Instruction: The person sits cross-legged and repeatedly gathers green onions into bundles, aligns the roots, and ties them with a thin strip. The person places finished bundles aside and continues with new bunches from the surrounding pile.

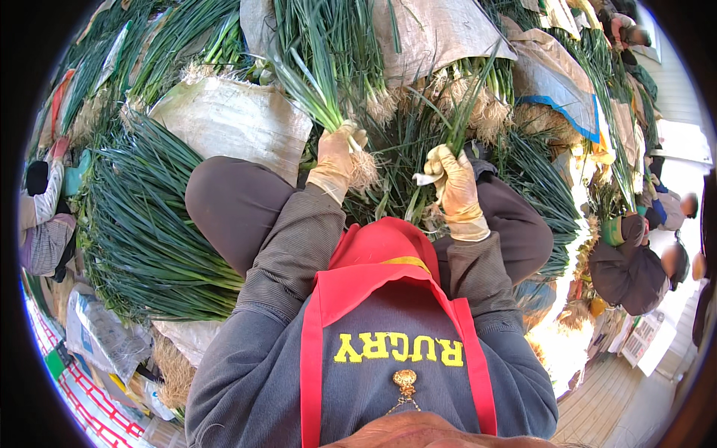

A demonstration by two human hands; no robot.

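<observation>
My left hand (334, 157), in a yellowed work glove, grips a few green onions (322, 101) near the root end. Their pale roots (363, 169) hang beside the palm, and the leaves point away from me. To the right, my gloved right hand (455, 187) is closed around another green onion (460, 126), its leaves sticking up past the fist. A small white piece (427, 179) pokes out at that hand's fingers; I cannot tell whether it is a stalk or a tool. Loose leaves and trimmings (392, 145) cover the ground between my crossed legs.
A large green onion pile (157, 224) lies at my left, another (538, 196) at my right. Ahead are rooted bundles (487, 106) under woven sacks (442, 39) and a pale sack (235, 120). Other people sit at the left (47, 224) and right (638, 263).
</observation>
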